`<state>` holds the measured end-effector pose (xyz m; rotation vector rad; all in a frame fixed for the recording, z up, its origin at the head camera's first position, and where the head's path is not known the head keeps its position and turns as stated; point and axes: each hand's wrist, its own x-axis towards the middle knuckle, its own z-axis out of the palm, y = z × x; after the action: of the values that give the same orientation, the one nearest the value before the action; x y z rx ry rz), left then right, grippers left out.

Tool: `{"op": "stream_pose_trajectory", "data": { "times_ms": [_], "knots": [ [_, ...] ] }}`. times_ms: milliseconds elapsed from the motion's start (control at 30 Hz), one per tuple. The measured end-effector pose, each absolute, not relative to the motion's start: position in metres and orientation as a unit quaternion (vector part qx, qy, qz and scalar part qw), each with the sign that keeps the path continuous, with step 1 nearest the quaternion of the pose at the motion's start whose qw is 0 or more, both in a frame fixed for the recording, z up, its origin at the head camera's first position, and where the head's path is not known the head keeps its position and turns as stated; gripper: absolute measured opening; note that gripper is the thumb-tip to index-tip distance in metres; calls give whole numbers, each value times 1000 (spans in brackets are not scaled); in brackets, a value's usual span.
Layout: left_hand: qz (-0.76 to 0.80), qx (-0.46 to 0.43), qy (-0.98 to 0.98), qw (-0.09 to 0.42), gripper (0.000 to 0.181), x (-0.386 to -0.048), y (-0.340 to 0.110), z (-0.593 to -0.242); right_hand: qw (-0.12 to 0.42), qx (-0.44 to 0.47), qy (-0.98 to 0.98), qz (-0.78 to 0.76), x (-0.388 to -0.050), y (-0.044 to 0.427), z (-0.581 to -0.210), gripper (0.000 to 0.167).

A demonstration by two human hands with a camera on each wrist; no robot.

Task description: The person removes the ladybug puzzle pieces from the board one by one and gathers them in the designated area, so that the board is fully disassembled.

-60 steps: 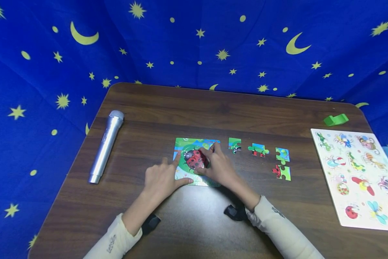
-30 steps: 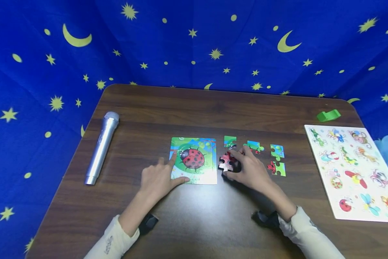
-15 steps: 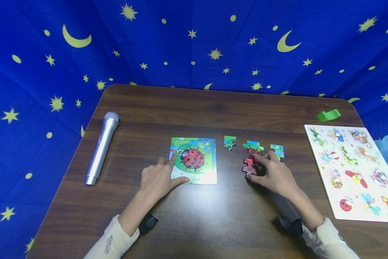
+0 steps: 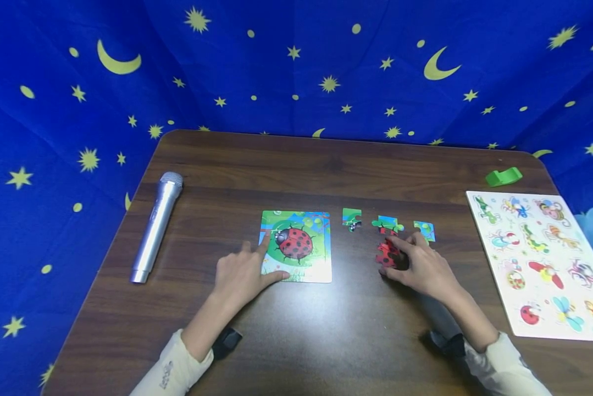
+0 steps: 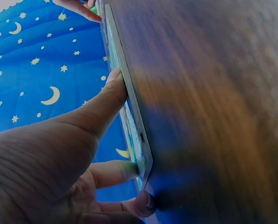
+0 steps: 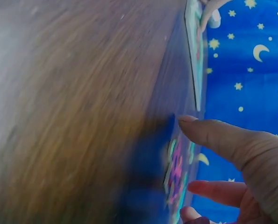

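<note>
In the head view, my left hand [image 4: 237, 278] rests with thumb and index finger spread on the ladybug picture board [image 4: 308, 269]. The left wrist view shows my left thumb [image 5: 108, 100] lying on the board [image 5: 138, 140]. My right hand [image 4: 427, 269] pinches a red puzzle piece [image 4: 387, 255] between thumb and fingertips, low over the table. Just behind it are a green, blue and red piece [image 4: 388, 222] and a green and blue piece [image 4: 425, 230]; another green piece [image 4: 350, 216] lies left of them. In the right wrist view, several pieces blur together beside my right hand [image 6: 251, 163].
A silver microphone [image 4: 158, 228] lies at the left of the brown table [image 4: 256, 170]. At the right is a white board with insect pictures [image 4: 546, 264], with a green block [image 4: 504, 176] behind it. A blue curtain with stars and moons [image 4: 276, 66] hangs beyond the table.
My right hand has carried the red piece from the picture board rightward to the loose pieces and has turned it slightly. The red and green corner piece is now covered by that hand. My left hand stays put.
</note>
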<state>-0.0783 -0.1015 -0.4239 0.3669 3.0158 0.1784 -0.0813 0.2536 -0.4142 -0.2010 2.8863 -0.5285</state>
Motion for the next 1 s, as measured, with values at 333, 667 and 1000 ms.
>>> {"op": "stream_pose_trajectory", "data": {
  "times_ms": [333,667,1000],
  "knots": [
    [95,110,988,58,95,-78,-108,-422,69,-93,970,-212,-83,219,-408,78],
    [134,98,982,91,91,-80,-123,-422,92,-128,961,-226,-89,168,-406,73],
    [109,118,982,99,91,-84,-130,-423,87,-165,954,-237,-100,108,-407,70]
  ]
}}
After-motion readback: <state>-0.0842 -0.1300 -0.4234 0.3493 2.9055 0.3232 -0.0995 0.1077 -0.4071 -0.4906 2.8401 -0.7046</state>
